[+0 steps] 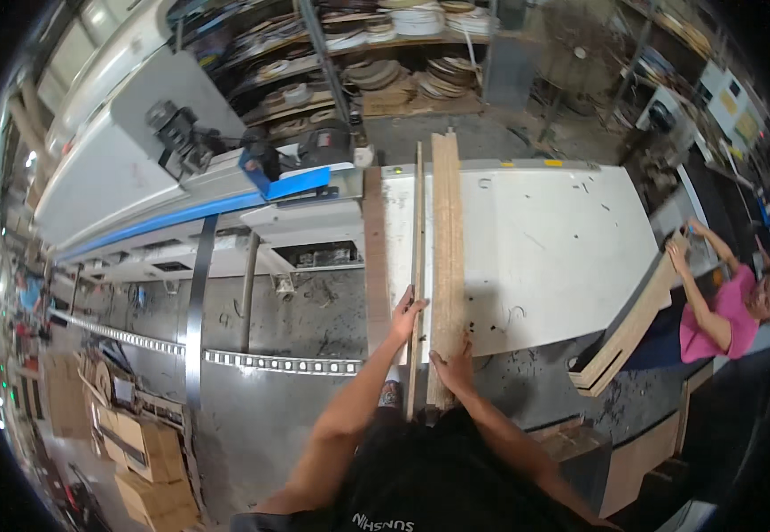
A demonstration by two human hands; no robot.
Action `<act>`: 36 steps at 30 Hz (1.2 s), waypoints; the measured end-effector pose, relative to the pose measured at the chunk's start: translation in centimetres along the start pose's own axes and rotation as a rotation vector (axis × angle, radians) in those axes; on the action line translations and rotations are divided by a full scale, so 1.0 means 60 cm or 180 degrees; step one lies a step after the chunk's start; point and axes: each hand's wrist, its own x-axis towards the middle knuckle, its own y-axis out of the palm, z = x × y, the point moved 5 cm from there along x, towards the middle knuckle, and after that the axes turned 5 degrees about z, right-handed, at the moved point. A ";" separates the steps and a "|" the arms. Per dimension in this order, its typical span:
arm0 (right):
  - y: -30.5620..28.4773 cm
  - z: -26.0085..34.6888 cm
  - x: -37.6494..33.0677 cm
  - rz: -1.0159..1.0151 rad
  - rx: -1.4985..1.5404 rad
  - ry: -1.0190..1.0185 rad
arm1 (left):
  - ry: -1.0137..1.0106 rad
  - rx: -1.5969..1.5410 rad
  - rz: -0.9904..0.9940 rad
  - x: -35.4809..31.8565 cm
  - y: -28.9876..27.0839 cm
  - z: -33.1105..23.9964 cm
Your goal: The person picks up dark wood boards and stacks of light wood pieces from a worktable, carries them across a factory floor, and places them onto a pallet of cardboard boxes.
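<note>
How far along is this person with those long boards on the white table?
Done: a stack of long chipboard strips lies along the white table. In hand: the left hand steadies a thin strip on edge; the right hand presses the stack's near end. Left: a co-worker's stack of boards waits at the table's right.

We are in a woodworking shop: at twelve o'clock, shelves [385,53] sag under coiled rolls of edge-banding tape [420,18], and at ten o'clock a long grey and blue machine [163,177] runs beside a white work table [544,239]. At three o'clock we see a person in pink steadying stacked chipboard panels [633,324], at eight o'clock cardboard boxes [145,461] on the stained concrete floor [261,417].
</note>
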 end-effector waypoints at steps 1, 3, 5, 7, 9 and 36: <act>0.000 0.005 -0.006 0.0045 0.0010 -0.0132 | -0.0041 0.0025 0.0048 0.008 0.017 0.013; 0.000 -0.001 -0.004 -0.0023 0.0168 0.0028 | 0.0382 0.0400 -0.0036 0.043 0.041 0.014; -0.003 -0.013 0.004 -0.0288 0.0249 -0.0227 | 0.0236 0.1152 0.0113 0.059 0.064 0.006; -0.005 -0.009 0.003 -0.0276 0.0290 -0.0241 | 0.0226 0.1996 0.0104 0.076 0.060 0.004; -0.005 -0.004 0.001 -0.0243 0.0073 -0.0166 | 0.0142 0.2108 0.0096 0.071 0.058 0.009; 0.118 -0.058 -0.150 -0.0197 0.6829 0.2187 | -0.0252 0.0734 0.0807 -0.234 -0.134 -0.009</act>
